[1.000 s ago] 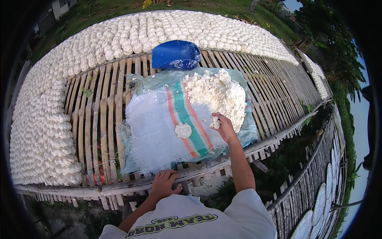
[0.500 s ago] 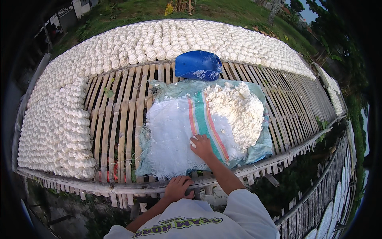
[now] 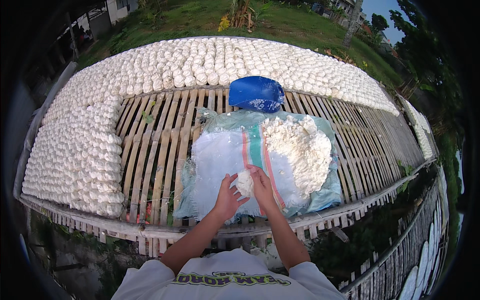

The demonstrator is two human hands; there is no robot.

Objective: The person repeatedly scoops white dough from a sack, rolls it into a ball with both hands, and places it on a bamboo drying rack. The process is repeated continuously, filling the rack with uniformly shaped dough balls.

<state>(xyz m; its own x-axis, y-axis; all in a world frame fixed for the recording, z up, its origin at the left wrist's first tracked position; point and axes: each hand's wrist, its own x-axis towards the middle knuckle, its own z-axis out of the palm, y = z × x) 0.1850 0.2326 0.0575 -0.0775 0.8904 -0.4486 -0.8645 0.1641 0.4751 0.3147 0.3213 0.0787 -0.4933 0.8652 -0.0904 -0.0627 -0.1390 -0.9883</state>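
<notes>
A white crumbly lump [image 3: 245, 184] sits between my two hands, above the woven sack cloth. My right hand [image 3: 262, 186] grips it from the right, thumb and fingers curled against it. On the other side my left hand [image 3: 229, 199] is open, its fingers spread and curved toward the lump; whether they touch it I cannot tell. Beneath lies the white sack cloth [image 3: 217, 155] with green and red stripes. A heap of the same white crumbly stuff [image 3: 300, 145] covers its right side. Behind the cloth, a cut blue plastic container [image 3: 256, 93] lies on the slats, smeared with white bits.
The bamboo slat rack [image 3: 155, 150] carries many rows of white rounded lumps [image 3: 75, 155] along its left and far sides. A pole edge [image 3: 145, 230] runs along its near side. Another slatted rack [image 3: 400, 250] stands at lower right. Grass lies beyond.
My right hand has lifted from the cloth with the white lump. My left hand has left the rack's near edge and come up beside it. The view has shifted slightly.
</notes>
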